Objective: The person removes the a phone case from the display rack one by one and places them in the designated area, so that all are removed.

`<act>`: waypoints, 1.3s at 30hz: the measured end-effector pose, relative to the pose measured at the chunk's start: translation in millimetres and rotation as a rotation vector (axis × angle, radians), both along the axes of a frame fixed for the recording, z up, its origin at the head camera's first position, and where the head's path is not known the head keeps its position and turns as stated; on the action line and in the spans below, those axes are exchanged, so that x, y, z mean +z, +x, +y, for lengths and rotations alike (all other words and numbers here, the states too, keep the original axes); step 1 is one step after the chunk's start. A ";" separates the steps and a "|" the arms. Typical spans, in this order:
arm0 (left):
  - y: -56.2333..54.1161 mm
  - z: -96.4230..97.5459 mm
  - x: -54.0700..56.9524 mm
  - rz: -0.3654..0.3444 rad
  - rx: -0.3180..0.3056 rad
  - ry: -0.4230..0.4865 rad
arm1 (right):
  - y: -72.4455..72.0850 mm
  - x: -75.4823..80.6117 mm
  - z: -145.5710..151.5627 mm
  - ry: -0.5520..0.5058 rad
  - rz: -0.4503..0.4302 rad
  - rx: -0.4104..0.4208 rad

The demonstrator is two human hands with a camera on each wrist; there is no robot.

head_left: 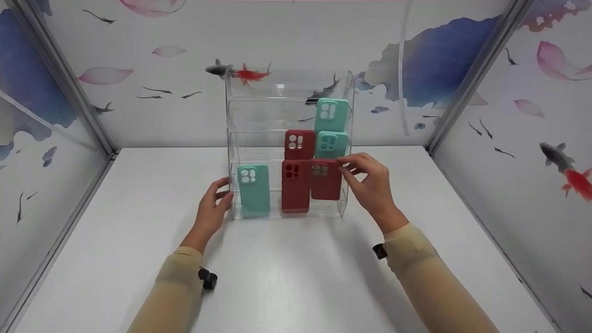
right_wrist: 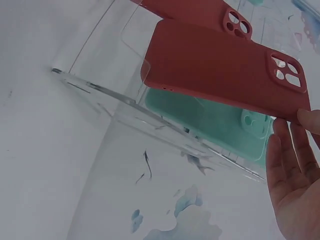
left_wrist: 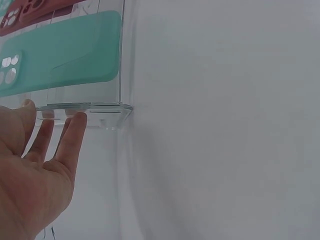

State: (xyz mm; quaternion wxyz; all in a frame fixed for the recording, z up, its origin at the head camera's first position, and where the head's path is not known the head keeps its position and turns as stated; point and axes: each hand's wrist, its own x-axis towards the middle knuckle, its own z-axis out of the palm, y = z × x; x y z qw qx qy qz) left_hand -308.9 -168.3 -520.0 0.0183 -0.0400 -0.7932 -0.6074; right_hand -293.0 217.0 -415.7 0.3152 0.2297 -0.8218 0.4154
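Note:
A clear acrylic tiered rack (head_left: 254, 113) stands on the table with phone cases on its shelves. My right hand (head_left: 370, 182) pinches the top corner of a red phone case (head_left: 326, 187) at the rack's lower right. In the right wrist view that red case (right_wrist: 215, 67) overlaps a teal case (right_wrist: 200, 117) behind it. My left hand (head_left: 213, 210) holds the rack's left side edge, thumb in front, as the left wrist view also shows. Beside it a teal case (head_left: 255, 196) leans in the bottom tier. Another red case (head_left: 296, 192) stands left of the pinched one.
Higher up are a red case (head_left: 299, 144) and two teal cases, the upper one (head_left: 331, 121) above the lower one (head_left: 332, 144). The white table (head_left: 277, 277) is bordered by printed panels (head_left: 286, 27) at the back and sides, with metal posts (head_left: 476, 78) at the corners.

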 end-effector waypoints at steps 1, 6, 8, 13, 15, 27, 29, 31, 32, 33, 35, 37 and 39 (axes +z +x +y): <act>-0.5 -0.4 0.4 0.003 0.000 -0.002 | 0.8 1.0 -2.3 -0.004 0.008 0.002; -0.7 -0.6 0.1 0.004 0.000 -0.014 | 4.0 2.7 -14.0 -0.035 0.047 0.034; 0.0 -0.5 0.1 0.005 0.000 -0.020 | 5.7 2.9 -19.3 -0.053 0.049 0.054; 2.1 -0.6 0.2 0.005 0.008 -0.027 | 14.9 -0.9 -33.3 -0.081 -0.006 0.103; 2.0 -0.7 0.4 0.008 0.007 -0.028 | 18.9 -4.5 -38.7 -0.090 -0.045 0.126; -0.8 -0.5 -0.7 -0.010 0.015 -0.024 | 32.4 -28.6 -74.3 -0.166 -0.384 0.257; -0.5 -0.9 -0.7 -0.008 0.018 -0.026 | 34.4 -31.3 -80.7 -0.186 -0.469 0.285; -0.3 -1.1 -0.7 -0.004 0.018 -0.025 | 35.9 -33.9 -86.2 -0.202 -0.549 0.313; -0.4 -1.0 -0.6 -0.001 0.020 -0.024 | 36.4 -35.2 -88.6 -0.203 -0.583 0.325; -0.5 -0.7 -0.4 -0.001 0.020 -0.020 | 36.6 -36.5 -90.8 -0.203 -0.613 0.337; -0.8 -0.1 -0.2 -0.004 0.016 -0.021 | 36.5 -39.7 -94.4 -0.191 -0.658 0.352; -1.2 0.5 0.2 -0.005 0.016 -0.024 | 35.3 -43.4 -97.4 -0.171 -0.683 0.360; -1.4 0.7 0.9 -0.004 0.018 -0.024 | 33.9 -47.1 -100.2 -0.154 -0.699 0.368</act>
